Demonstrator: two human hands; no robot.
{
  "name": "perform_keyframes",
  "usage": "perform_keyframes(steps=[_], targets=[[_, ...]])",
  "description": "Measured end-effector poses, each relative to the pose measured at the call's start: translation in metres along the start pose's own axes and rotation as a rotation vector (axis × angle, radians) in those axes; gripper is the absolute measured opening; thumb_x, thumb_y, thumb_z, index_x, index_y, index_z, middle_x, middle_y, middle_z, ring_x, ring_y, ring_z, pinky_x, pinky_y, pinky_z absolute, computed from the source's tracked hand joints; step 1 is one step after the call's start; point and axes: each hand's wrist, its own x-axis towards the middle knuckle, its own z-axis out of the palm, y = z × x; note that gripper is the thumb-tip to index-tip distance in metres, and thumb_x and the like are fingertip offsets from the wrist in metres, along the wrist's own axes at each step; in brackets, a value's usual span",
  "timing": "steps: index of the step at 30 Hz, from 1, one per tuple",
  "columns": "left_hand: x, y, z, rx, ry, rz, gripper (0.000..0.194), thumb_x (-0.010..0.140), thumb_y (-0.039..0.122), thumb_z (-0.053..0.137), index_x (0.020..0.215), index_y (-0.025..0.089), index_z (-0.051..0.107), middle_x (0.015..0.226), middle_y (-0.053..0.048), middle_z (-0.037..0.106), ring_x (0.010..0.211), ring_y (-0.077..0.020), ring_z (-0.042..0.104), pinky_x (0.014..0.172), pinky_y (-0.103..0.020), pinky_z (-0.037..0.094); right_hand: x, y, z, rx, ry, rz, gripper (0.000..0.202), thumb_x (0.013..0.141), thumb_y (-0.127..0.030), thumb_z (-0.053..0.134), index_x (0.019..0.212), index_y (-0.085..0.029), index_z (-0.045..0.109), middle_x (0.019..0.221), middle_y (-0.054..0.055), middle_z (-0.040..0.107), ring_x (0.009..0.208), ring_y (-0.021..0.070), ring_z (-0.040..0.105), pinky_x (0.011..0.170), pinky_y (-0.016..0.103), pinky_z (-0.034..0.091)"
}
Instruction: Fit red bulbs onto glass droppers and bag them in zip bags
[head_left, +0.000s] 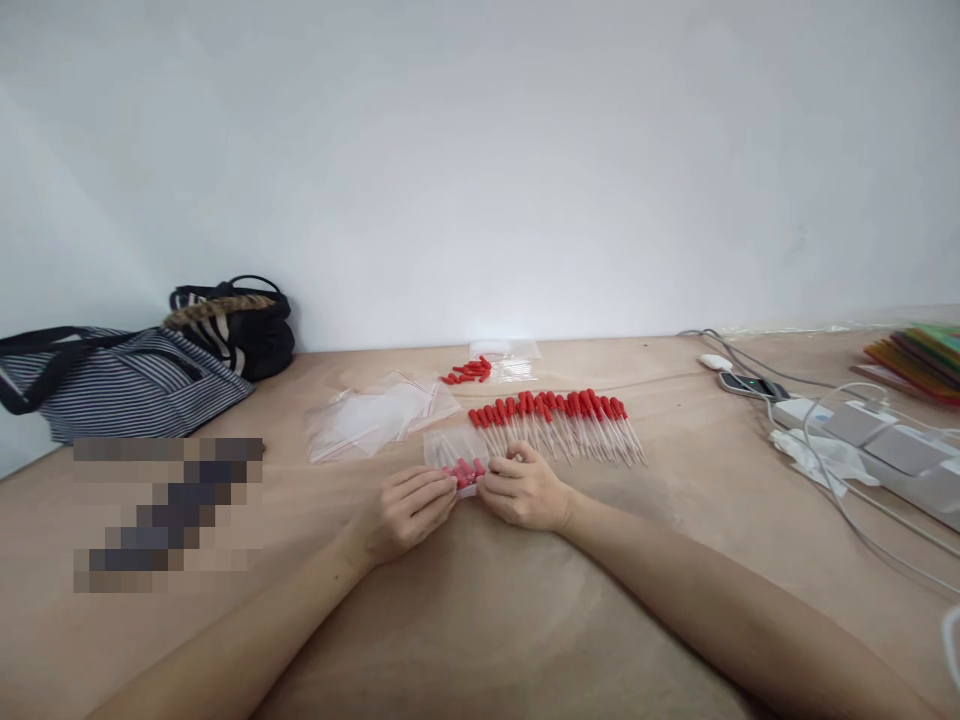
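Between my hands is a clear zip-lock plastic bag (452, 445) with several red-capped droppers inside, their red bulbs (466, 468) toward me. My left hand (409, 512) pinches the near left edge of the bag, fingers closed. On the near right edge, my right hand (529, 492) grips the same bag with curled fingers. Just beyond my right hand lies a row of droppers (559, 412) with red rubber bulbs and clear thin tubes. Flat clear zip-lock bags (386, 412) overlap to the left of the row.
Loose red rubber bulbs (469, 373) and clear tubes on plastic (512, 368) lie near the wall. At left are a striped bag (142, 385) and a black bag (262, 335). Cables, a power strip (911, 455), a phone (752, 385) and coloured sheets (919, 360) occupy the right.
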Motion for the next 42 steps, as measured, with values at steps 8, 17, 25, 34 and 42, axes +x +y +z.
perform_keyframes(steps=[8, 17, 25, 34, 42], targets=[[-0.005, 0.001, 0.003, -0.011, -0.009, -0.006, 0.01, 0.081, 0.007, 0.051, 0.083, 0.012, 0.06, 0.076, -0.005, 0.069, 0.072, -0.0159, 0.066, 0.07, -0.031, 0.056, 0.006, -0.005, -0.002, 0.03, 0.054, 0.101, 0.015, 0.084, -0.014, 0.048, 0.072, -0.018, 0.057, 0.068, -0.002, 0.057, 0.071, 0.0109, 0.043, 0.067, 0.031, 0.025], [-0.004, -0.003, -0.001, 0.009, 0.023, -0.06, 0.01, 0.081, 0.01, 0.052, 0.084, 0.015, 0.06, 0.075, -0.003, 0.069, 0.071, -0.0144, 0.066, 0.068, -0.028, 0.056, 0.009, -0.008, -0.001, 0.074, 0.019, 0.136, 0.026, 0.084, -0.007, 0.04, 0.064, -0.017, 0.054, 0.059, -0.002, 0.054, 0.07, 0.0101, 0.046, 0.071, 0.032, 0.025], [-0.001, -0.002, -0.003, -0.015, 0.029, -0.059, 0.013, 0.082, 0.007, 0.049, 0.079, 0.015, 0.06, 0.069, -0.002, 0.068, 0.065, -0.0136, 0.065, 0.065, -0.027, 0.056, 0.012, -0.009, 0.002, 0.075, 0.059, 0.192, 0.02, 0.083, -0.012, 0.047, 0.066, -0.018, 0.056, 0.062, -0.003, 0.059, 0.071, 0.0101, 0.047, 0.075, 0.032, 0.025], [-0.011, -0.006, -0.009, -0.007, 0.028, -0.112, 0.014, 0.081, 0.009, 0.052, 0.089, 0.017, 0.06, 0.077, -0.002, 0.069, 0.072, -0.014, 0.065, 0.069, -0.027, 0.056, 0.008, -0.009, 0.004, 0.101, 0.019, 0.201, 0.02, 0.084, -0.01, 0.044, 0.071, -0.018, 0.057, 0.065, -0.003, 0.058, 0.073, 0.0093, 0.048, 0.076, 0.033, 0.023], [-0.006, -0.004, -0.006, -0.052, 0.02, -0.087, 0.013, 0.083, 0.007, 0.048, 0.086, 0.014, 0.059, 0.076, -0.005, 0.069, 0.073, -0.0155, 0.065, 0.07, -0.03, 0.056, 0.017, -0.013, 0.009, 0.068, 0.11, 0.164, 0.021, 0.085, -0.012, 0.045, 0.068, -0.018, 0.057, 0.063, -0.003, 0.057, 0.071, 0.0091, 0.046, 0.076, 0.032, 0.025]])
